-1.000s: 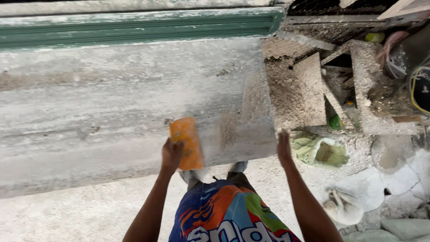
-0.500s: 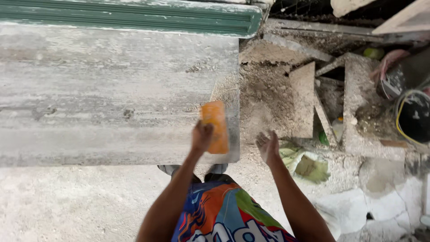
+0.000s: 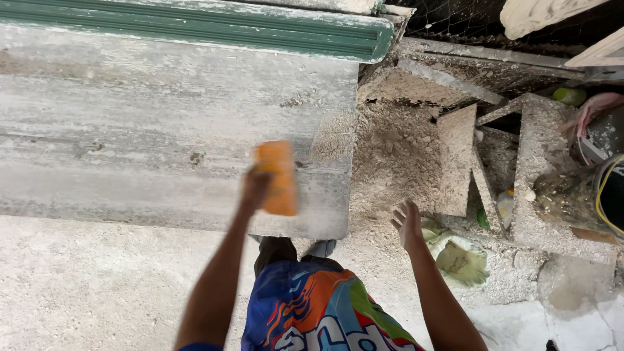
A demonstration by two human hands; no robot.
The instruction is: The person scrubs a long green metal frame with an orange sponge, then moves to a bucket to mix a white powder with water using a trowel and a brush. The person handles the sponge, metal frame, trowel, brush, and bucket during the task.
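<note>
Fingers (image 3: 255, 185) of the left hand (image 3: 255, 188) are wrapped tight around an orange block (image 3: 276, 177), which looks like a sanding block, pressed flat against the pale dusty moulding (image 3: 162, 136) near its right end. The block is blurred, so I judge the rubbing stroke to be in full swing. The right hand (image 3: 408, 224) hangs free off that end, fingers spread, holding nothing, above the powder heaped on the rubble (image 3: 396, 162). The next pass seems to call for steady, even pressure right up to the cut end without rounding its edge. Against half a second ago, the block sits about as close to that end, while the open hand has swung further out, away from the moulding.
</note>
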